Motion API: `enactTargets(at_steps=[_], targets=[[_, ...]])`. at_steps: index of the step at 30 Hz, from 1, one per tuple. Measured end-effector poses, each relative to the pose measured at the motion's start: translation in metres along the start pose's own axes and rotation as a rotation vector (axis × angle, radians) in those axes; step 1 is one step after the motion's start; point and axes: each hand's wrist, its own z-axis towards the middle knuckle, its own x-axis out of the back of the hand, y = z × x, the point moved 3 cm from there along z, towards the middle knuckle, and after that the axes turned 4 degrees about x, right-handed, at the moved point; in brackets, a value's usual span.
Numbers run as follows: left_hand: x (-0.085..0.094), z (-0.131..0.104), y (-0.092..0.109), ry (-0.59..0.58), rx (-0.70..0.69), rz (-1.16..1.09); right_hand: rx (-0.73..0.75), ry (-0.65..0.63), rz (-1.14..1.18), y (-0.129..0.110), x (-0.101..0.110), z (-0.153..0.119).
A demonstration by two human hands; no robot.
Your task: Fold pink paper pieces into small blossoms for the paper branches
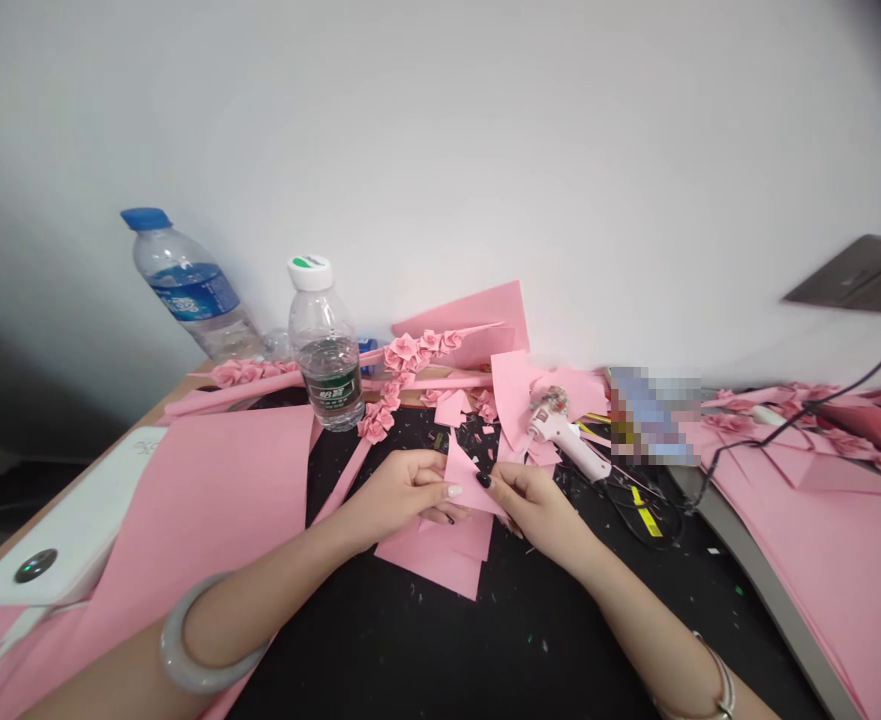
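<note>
A small pink paper piece with a pointed top is held between both hands over the black mat. My left hand pinches its left side, thumb on the front. My right hand grips its right edge between thumb and fingers. Beneath the hands lie flat pink paper squares. Behind them are pink stems with small paper flowers and a folded pink piece. A pink and white glue gun rests just beyond my right hand.
A white-capped bottle and a blue-capped bottle stand at the back left. Large pink sheets and a white power bank lie left. More pink paper, a black cable and a blurred-out item are right.
</note>
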Motion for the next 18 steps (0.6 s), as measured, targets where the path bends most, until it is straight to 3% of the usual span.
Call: enactTargets(at_steps=[8, 14, 18], targets=[[0.0026, -0.0017, 0.0021, 0.000, -0.033, -0.045, -0.019, -0.060, 0.067, 0.0007, 0.0011, -0.0003], [0.0039, -0.0010, 0.0037, 0.015, -0.019, -0.016, 0.098, -0.017, -0.072, -0.0027, 0.0080, -0.0002], [0.0006, -0.0022, 0.0017, -0.042, 0.004, 0.073, 0.080, -0.001, 0.009, -0.0042, 0.0089, -0.0003]])
